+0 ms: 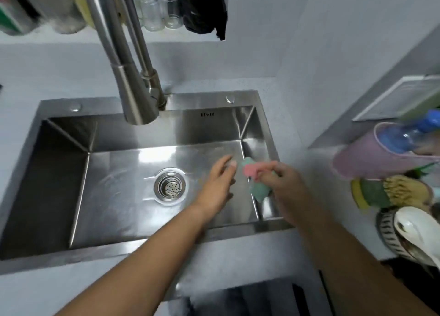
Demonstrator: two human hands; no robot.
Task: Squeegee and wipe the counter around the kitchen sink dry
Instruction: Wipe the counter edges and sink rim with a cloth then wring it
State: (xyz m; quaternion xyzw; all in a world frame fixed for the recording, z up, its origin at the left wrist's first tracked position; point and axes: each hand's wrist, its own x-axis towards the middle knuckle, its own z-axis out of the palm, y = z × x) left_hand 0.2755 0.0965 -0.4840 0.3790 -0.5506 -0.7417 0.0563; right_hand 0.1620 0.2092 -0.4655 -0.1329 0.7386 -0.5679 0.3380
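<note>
A stainless steel sink (33, 172) is set into a pale grey counter (238, 256), with a round drain strainer (169, 184) in its basin. My right hand (283, 187) is over the sink's right side, shut on a bunched pink and green cloth (253, 177). My left hand (219, 182) hovers just left of the cloth with fingers apart, holding nothing. Both hands are blurred by motion. No squeegee is visible.
A tall steel faucet (133, 77) arches over the basin's back. Right of the sink stand a pink holder with a blue bottle (404, 134), scrub pads (385, 192) and a patterned bowl (414, 234). Bottles and a black cloth sit on the back ledge.
</note>
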